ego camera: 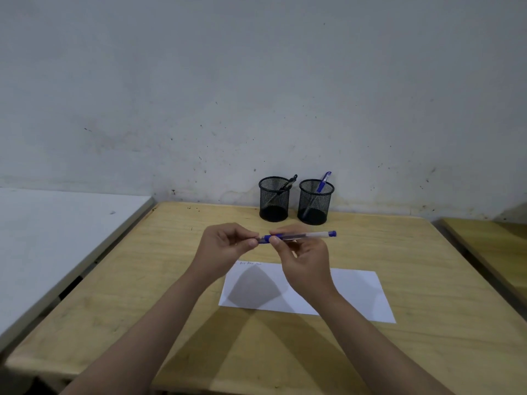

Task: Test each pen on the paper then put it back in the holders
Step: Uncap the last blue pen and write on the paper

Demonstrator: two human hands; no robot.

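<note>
At the frame centre, the right hand (306,260) pinches a clear blue-tipped plastic pen (299,236); the left hand (225,246) is closed on its left end, maybe the cap.

Your forearms reach in from the near edge and converge above mid-tabletop. Your left hand (225,246) pinches with fingertips curled, palm rightward. Your right hand (305,258) pinches beside it, fingers bent, wrist angled left.

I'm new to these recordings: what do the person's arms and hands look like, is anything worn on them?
Nothing is worn. The left hand and right hand are bare, without gloves, rings or a watch in view. Both forearms are bare too, with no sleeves showing.
</note>
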